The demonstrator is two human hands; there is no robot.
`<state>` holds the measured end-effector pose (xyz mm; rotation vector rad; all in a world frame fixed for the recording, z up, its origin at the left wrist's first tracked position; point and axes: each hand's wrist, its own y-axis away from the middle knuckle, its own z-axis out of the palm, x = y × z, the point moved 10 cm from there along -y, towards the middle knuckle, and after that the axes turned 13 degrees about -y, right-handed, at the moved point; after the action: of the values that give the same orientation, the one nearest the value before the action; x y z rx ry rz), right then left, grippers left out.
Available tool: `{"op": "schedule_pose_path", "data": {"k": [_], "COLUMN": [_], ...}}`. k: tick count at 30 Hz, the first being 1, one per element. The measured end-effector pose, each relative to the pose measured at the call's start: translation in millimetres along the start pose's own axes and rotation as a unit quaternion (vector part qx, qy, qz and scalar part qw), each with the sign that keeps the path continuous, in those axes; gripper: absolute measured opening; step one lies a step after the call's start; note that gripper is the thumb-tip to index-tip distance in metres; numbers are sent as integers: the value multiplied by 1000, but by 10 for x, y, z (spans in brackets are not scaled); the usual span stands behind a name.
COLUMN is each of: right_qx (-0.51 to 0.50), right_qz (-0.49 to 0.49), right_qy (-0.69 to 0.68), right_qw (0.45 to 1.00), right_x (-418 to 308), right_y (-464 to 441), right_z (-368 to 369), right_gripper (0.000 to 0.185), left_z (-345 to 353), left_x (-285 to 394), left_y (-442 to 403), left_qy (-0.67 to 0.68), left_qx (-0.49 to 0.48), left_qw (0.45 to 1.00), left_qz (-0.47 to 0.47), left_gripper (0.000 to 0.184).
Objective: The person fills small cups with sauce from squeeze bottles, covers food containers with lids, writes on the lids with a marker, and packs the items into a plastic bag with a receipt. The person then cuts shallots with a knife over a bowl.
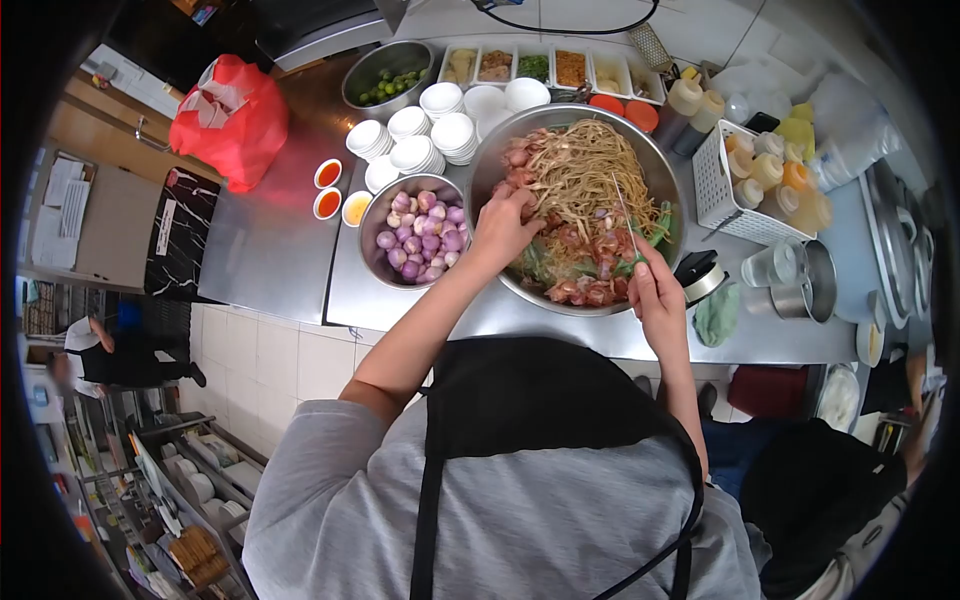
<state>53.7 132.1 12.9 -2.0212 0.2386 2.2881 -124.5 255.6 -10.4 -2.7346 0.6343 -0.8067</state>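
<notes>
A large steel bowl (673, 170) holds brown noodles (590, 165), pieces of reddish meat (585, 290) and some greens. At its left side my left hand (506, 232) reaches over the rim, fingers bent against the meat and noodles; what the fingertips hold, if anything, is hidden. My right hand (655, 290) is closed around the green handle of a knife (624, 205) at the bowl's lower right. The thin blade points up and away across the noodles. Just left of this bowl stands a smaller steel bowl of peeled shallots (420, 235).
Stacked white cups (453, 135), limes (390, 88), sauce cups (327, 173) and a red bag (235, 120) lie left. Ingredient trays (533, 68) line the back. A bottle basket (740, 205) and pots (818, 285) stand right. Other people are at far left and lower right.
</notes>
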Motion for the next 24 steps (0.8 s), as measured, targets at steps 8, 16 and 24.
{"op": "schedule_pose_path", "data": {"k": [8,16,24], "right_qx": [-21,-35,-92], "right_qz": [0,-54,-67], "right_qy": [40,-39,-11], "right_qw": [999,997,993], "right_x": [-12,-128,16], "right_y": [23,23,-188], "right_z": [86,200,543], "right_gripper": [35,38,43], "left_z": [-98,-369,-123], "left_x": [-172,272,255], "left_y": [-115,-34,131], "left_qy": [12,415,459], "left_qx": [34,-51,-94], "left_qw": [999,902,869], "left_qz": [-7,-107,-158], "left_gripper": [23,25,26]}}
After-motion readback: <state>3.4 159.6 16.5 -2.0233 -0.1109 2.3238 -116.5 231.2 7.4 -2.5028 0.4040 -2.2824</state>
